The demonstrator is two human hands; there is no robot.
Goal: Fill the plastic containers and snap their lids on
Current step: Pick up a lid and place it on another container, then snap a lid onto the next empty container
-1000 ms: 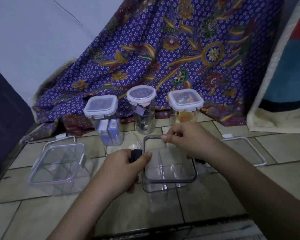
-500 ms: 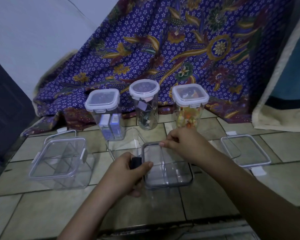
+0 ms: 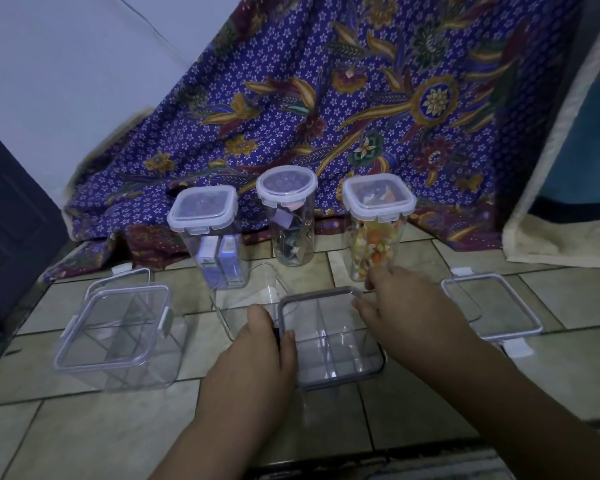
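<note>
Hands sit on a clear box on the tiled floor (image 3: 84, 441). The left hand (image 3: 257, 355) holds the left side of the gray-rimmed box (image 3: 329, 341). Its grip is pressed together on a small dark clip at the rim, thumb on the rim and fingers curled below. The right hand (image 3: 406, 306) lies over the far right corner of the same box, and its fingers look bent onto the rim, though it is hard to tell if they pinch it. The box has clear walls inside that split it into parts, and it has no lid on.

Another open box (image 3: 118, 330) with a pale rim stands well off to the left. A flat lid (image 3: 492, 306) lies on the floor just right of the right hand.

Behind the hands stand three tall jars with lids shut. The left jar (image 3: 212, 233) holds blue and white things. The middle jar (image 3: 288, 216) is round. The right jar (image 3: 374, 226) holds orange and yellow bits. A purple flower cloth (image 3: 326, 98) hangs behind them.
</note>
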